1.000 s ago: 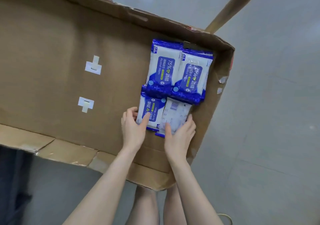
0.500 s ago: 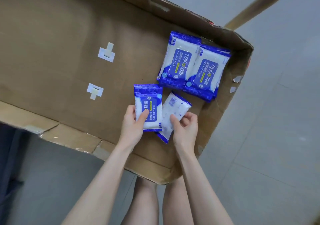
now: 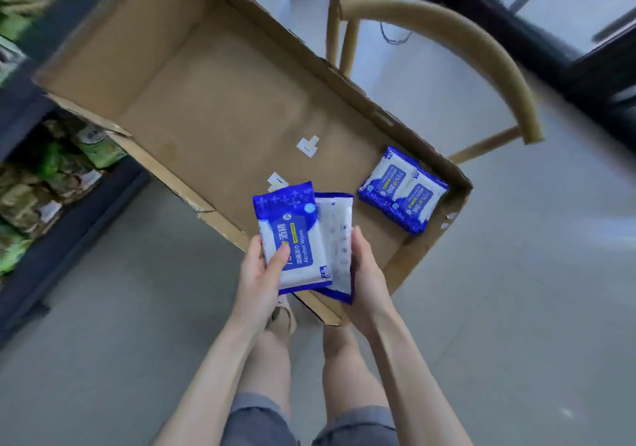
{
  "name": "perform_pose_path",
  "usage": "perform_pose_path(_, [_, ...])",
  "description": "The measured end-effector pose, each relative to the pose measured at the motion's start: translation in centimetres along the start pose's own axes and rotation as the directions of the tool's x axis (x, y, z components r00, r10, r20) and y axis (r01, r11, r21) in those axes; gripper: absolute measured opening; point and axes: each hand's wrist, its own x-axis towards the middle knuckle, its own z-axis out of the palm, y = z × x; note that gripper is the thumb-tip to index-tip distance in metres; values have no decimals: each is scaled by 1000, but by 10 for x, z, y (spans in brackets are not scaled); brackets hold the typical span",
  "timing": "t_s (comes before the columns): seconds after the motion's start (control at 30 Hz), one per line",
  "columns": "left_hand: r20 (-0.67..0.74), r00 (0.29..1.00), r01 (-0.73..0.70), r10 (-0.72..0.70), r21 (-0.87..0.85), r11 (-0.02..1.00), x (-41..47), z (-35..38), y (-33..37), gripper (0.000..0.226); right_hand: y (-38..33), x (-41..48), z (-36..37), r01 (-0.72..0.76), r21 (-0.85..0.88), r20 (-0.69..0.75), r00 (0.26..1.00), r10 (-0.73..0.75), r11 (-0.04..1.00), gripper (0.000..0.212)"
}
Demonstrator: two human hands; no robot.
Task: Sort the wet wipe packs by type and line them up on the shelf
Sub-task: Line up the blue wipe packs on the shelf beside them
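Observation:
My left hand (image 3: 258, 280) grips a blue and white alcohol wipe pack (image 3: 292, 235), label side up, thumb across its lower front. My right hand (image 3: 366, 273) holds a second pack (image 3: 335, 235) turned back side up, partly tucked under the first. Both packs hover above the near corner of a large open cardboard box (image 3: 206, 101). Two more blue and white packs (image 3: 402, 189) lie side by side in the box's right corner.
A dark shelf (image 3: 51, 204) at the left holds green packs (image 3: 96, 146). A curved wooden chair back (image 3: 475, 43) stands behind the box, with cables on the grey floor beyond it. My bare legs and grey shorts show below.
Both hands lifted their packs off the box floor and drew them toward me, over the near edge. The view swung back and left, bringing the shelf and chair into sight.

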Motion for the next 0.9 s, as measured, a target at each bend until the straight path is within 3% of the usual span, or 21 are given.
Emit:
perform_pose_path(0.07, [-30,999,-28,26,-66,997,-22,-24,22,18,1,-17,29,23,-103,77,997,-15,994,36])
perform_pose_path(0.2, [-133,984,-138,122,-116,984,-58,-85,60,20,16,-32,95,154,-348,185,978,-94,925,45])
perform_pose_path(0.33, [-285,939,-233,190,-123,965,-84,-158,91,15,42,-38,175,283,-615,265,953,-146,736,53])
perform_pose_path(0.47, [-311,926,-274,215,-161,948,-100,-245,116,12,84,-35,257,364,-710,307,930,-201,603,52])
perform_pose_path(0.6, [-301,929,-289,216,-222,931,-108,-333,134,19,127,-23,339,504,-747,408,862,-299,433,49])
perform_pose_path(0.7, [-285,924,-326,254,-240,915,-116,-392,152,30,148,-17,398,589,-733,520,808,-278,341,50])
perform_pose_path(0.8, [-327,882,-399,340,-134,907,-117,-447,178,39,154,-14,455,694,-659,650,720,-243,289,43])
perform_pose_path(0.9, [-426,801,-476,421,-28,879,-113,-499,213,32,150,-13,517,782,-582,747,623,-232,225,50])
